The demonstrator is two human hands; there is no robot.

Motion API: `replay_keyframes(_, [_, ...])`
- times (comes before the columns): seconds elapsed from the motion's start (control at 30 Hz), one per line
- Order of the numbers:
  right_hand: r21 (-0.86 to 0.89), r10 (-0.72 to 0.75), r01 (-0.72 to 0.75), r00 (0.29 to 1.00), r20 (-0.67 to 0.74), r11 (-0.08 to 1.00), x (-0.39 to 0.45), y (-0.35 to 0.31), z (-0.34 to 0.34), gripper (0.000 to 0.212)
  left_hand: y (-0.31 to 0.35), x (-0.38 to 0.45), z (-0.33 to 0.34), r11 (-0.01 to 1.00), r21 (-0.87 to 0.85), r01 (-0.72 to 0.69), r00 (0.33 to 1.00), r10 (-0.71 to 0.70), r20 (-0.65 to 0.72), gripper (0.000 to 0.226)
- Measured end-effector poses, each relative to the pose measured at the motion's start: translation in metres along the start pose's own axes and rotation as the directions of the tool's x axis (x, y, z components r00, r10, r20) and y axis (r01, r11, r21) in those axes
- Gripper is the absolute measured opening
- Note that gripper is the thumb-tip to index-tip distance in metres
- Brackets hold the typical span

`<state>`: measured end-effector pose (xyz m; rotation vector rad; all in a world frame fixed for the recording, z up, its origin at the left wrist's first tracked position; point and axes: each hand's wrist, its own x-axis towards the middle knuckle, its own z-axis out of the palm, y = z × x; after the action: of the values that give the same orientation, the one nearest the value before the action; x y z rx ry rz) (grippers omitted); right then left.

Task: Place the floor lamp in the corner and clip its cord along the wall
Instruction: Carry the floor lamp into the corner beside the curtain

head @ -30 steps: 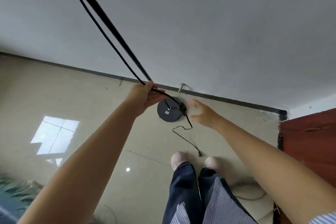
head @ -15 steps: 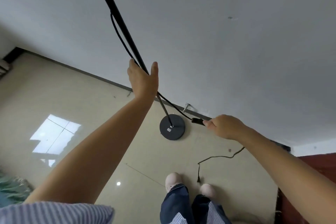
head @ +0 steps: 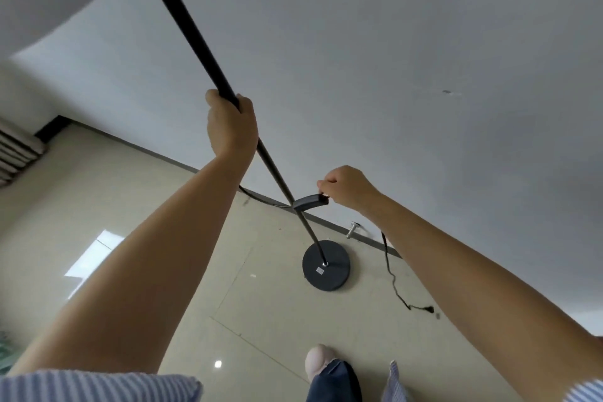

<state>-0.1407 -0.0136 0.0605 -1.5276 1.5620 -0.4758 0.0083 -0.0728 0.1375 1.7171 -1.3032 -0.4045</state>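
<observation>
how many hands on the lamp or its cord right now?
2. The left hand grips the lamp pole partway up. The right hand pinches the cord's inline switch box beside the pole, near the wall. Neither touches the base.

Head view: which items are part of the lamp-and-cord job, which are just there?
In the job:
- lamp pole, in the left hand
- lamp base, on the floor by the wall
- cord and its inline switch box, held by the right hand

Just there:
- metal door stop
- radiator-like unit, far left
</observation>
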Motion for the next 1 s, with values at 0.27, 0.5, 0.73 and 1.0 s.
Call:
replay_keyframes(0.27, [-0.093, -0.027, 0.025, 1.0, -0.016, 0.995, 0.077, -0.051, 0.05, 0.036, -0.04, 0.053, -0.034, 0.995, -0.081, 0.063, 0.997, -0.058, 0.054, 0.01])
replay_keyframes(0.5, [-0.263, -0.106, 0.126, 0.99, 0.087, 0.956, 0.143, -0.092, 0.095, 0.044, -0.069, 0.09, -0.06, 0.996, -0.04, 0.075, 0.989, -0.069, 0.134, 0.009])
replay_keyframes(0.73, [-0.373, -0.082, 0.229, 0.925, 0.371, 0.899, 0.194, -0.125, 0.146, 0.038, -0.111, 0.142, -0.101, 0.981, -0.028, 0.19, 0.978, -0.187, 0.093, 0.004])
replay_keyframes(1.0, [-0.337, -0.131, 0.355, 0.832, 0.539, 0.872, 0.238, -0.176, 0.217, 0.033, -0.178, 0.192, -0.147, 0.936, -0.155, 0.315, 0.943, -0.327, -0.057, 0.023])
